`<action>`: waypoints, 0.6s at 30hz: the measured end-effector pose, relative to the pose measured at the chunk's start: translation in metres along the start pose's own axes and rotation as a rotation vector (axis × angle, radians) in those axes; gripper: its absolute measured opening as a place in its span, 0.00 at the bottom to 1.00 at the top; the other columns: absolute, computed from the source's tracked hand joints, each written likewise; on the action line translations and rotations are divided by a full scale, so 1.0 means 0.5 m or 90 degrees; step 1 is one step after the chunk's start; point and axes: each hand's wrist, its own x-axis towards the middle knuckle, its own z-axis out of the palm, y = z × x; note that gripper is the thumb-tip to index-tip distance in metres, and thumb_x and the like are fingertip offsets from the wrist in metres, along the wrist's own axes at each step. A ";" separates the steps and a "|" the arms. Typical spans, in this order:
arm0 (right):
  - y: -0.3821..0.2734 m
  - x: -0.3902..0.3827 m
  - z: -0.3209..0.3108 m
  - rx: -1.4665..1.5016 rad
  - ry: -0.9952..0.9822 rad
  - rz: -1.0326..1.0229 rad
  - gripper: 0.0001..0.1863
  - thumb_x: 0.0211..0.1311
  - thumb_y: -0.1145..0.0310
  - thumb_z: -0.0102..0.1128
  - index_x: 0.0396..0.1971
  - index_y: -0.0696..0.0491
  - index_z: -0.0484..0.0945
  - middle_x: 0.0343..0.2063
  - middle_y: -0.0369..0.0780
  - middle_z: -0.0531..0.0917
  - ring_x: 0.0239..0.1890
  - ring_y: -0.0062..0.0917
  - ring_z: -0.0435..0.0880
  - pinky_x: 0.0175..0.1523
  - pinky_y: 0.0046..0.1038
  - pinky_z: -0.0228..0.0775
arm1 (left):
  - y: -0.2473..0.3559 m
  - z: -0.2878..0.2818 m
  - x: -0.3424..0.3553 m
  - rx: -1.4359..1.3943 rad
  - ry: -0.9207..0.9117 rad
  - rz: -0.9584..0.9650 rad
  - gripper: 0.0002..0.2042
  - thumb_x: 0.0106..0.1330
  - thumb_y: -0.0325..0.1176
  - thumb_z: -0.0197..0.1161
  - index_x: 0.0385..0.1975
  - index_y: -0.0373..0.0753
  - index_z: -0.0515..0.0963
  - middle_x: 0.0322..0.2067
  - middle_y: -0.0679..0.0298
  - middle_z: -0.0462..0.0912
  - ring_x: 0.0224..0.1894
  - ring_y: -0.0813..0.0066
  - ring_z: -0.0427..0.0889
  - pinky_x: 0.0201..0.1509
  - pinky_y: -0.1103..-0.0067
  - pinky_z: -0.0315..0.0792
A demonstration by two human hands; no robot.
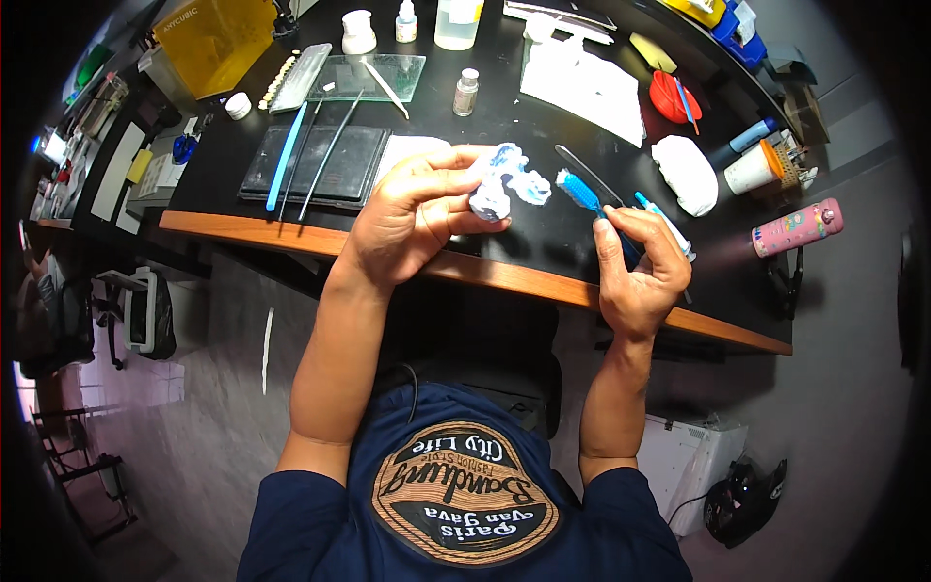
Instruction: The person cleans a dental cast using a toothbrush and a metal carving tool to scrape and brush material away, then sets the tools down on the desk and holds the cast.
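Observation:
Raised over the front of the black desk, my left hand [405,215] pinches a small, irregular white piece with blue patches [493,201], which resembles a dental cast. Its exact kind is unclear through glare. To its right, my right hand [640,267] grips a blue brush [579,190], with the bristled head pointing toward the white piece but apart from it. A dark, flat-bladed spatula [587,172] lies behind the brush. Beside my right fingers rests a blue-and-white syringe-like tube [667,221], partly hidden.
Left on the desk, a black case [254,175] carries a blue stick [285,160] and thin dark tools. Behind are a glass plate [402,73], a small bottle [465,92] and white paper [582,92]. Rightward are a crumpled white cloth [686,175], a cup [752,170] and a pink bottle [797,229].

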 end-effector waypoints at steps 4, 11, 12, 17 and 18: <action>-0.017 0.032 0.014 0.068 0.016 -0.019 0.09 0.53 0.82 0.72 0.35 0.57 0.87 0.31 0.41 0.86 0.32 0.27 0.84 0.42 0.25 0.73 | -0.001 -0.018 -0.007 -0.109 -0.038 -0.040 0.15 0.71 0.27 0.57 0.52 0.23 0.74 0.43 0.48 0.84 0.43 0.61 0.88 0.49 0.67 0.86; -0.018 0.089 0.030 -0.056 -0.132 -0.168 0.14 0.47 0.81 0.69 0.35 0.50 0.88 0.30 0.34 0.87 0.33 0.26 0.84 0.48 0.28 0.65 | -0.001 -0.024 -0.013 -0.179 -0.022 -0.059 0.15 0.73 0.29 0.54 0.48 0.21 0.75 0.38 0.44 0.84 0.41 0.53 0.87 0.49 0.63 0.87; -0.013 0.090 0.020 -0.086 -0.128 -0.147 0.13 0.48 0.81 0.70 0.35 0.50 0.88 0.30 0.34 0.87 0.32 0.26 0.84 0.48 0.28 0.65 | -0.004 -0.024 -0.012 -0.172 -0.016 -0.064 0.15 0.74 0.31 0.53 0.48 0.21 0.74 0.38 0.43 0.83 0.41 0.52 0.87 0.49 0.62 0.86; -0.015 0.074 -0.025 -0.144 -0.139 0.031 0.06 0.51 0.77 0.71 0.31 0.54 0.86 0.28 0.38 0.86 0.31 0.31 0.84 0.44 0.31 0.68 | -0.006 -0.018 -0.006 -0.183 -0.025 -0.060 0.16 0.74 0.31 0.52 0.51 0.21 0.74 0.38 0.44 0.83 0.41 0.53 0.87 0.49 0.63 0.86; -0.015 0.069 -0.024 -0.153 -0.164 0.028 0.06 0.51 0.77 0.71 0.30 0.55 0.86 0.28 0.39 0.86 0.31 0.33 0.84 0.43 0.32 0.68 | -0.003 -0.018 -0.008 -0.162 -0.021 -0.044 0.17 0.74 0.31 0.52 0.52 0.22 0.74 0.38 0.45 0.83 0.41 0.54 0.87 0.48 0.64 0.86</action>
